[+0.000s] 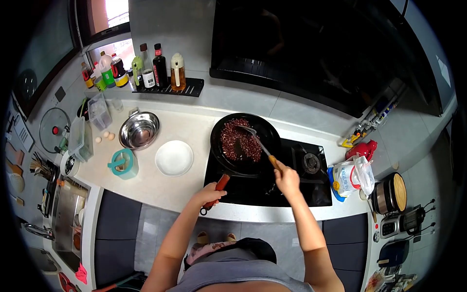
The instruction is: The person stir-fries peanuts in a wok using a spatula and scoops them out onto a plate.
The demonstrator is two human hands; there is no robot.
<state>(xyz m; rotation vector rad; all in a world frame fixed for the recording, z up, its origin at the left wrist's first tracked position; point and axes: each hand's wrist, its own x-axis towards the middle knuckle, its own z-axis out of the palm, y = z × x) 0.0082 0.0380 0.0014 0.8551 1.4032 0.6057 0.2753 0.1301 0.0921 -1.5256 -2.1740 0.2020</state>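
A black wok (266, 127) sits on the left side of the black gas stove (314, 191). Inside it lies a layer of small reddish-brown pieces (232, 141) that look like peanuts or beans. My left hand (210, 193) is closed around the wok's red-brown handle (222, 183). A spatula (262, 148) with a metal shaft and wooden grip is held in my right hand (287, 180). Its metal head (249, 130) rests among the pieces, toward the far side of the wok.
Left of the stove are a white plate (174, 158), a steel bowl (139, 130), a teal-lidded container (123, 164) and several eggs (111, 136). Bottles line a black wall shelf (194, 87). On the right stand a white bag (346, 176) and a second burner (311, 163). A dark hood (311, 53) overhangs the stove.
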